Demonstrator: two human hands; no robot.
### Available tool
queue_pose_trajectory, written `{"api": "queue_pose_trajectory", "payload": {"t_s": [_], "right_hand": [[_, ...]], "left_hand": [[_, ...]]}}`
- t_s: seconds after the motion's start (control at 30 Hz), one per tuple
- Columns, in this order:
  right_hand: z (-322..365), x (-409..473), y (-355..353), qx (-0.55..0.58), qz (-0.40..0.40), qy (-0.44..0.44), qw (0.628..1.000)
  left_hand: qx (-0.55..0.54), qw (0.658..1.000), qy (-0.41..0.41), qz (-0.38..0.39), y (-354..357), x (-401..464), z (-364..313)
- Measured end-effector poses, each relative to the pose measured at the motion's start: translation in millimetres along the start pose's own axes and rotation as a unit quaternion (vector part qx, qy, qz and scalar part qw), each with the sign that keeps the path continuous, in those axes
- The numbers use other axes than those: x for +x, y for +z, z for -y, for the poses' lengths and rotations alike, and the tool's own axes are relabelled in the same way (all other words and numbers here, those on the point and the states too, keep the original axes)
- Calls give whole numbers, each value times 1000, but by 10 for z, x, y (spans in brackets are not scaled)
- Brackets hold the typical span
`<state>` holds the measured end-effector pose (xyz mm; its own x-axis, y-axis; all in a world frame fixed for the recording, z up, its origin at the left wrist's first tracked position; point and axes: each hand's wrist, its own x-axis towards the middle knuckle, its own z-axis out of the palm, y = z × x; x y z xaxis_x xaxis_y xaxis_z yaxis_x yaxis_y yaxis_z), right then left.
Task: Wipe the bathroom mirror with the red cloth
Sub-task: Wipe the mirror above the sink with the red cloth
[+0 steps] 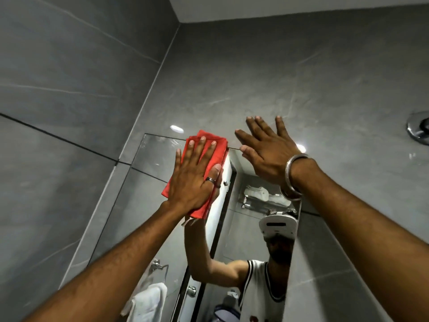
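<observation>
While the left hand [195, 177] presses the folded red cloth [209, 147] flat on the mirror [148, 159] near its top edge, fingers spread, wiping looks underway. Right hand [267, 152] rests open w/ fingers apart beside it. Next: prob. sweep down, keeping pressure.

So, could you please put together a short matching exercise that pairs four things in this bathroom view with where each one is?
Things:
1. red cloth
2. silver ring
3. metal bangle
4. white towel

Places:
A. on the right wrist
B. hanging from a rail, seen low in the mirror
C. pressed flat on the mirror's top edge under the left hand
D. on the left hand's thumb

Pairs: 1-C, 2-D, 3-A, 4-B
</observation>
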<state>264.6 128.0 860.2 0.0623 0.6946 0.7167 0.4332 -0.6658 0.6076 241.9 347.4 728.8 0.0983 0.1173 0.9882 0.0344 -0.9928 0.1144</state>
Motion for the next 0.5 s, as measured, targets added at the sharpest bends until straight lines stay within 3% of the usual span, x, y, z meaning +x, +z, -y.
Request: {"api": "queue_pose_trajectory", "payload": {"t_s": [0.5], "right_hand": [[1089,846,279,-12,-13,-16,1000]], "left_hand": [[-13,998,-61,-10,-296,245,1536]]}}
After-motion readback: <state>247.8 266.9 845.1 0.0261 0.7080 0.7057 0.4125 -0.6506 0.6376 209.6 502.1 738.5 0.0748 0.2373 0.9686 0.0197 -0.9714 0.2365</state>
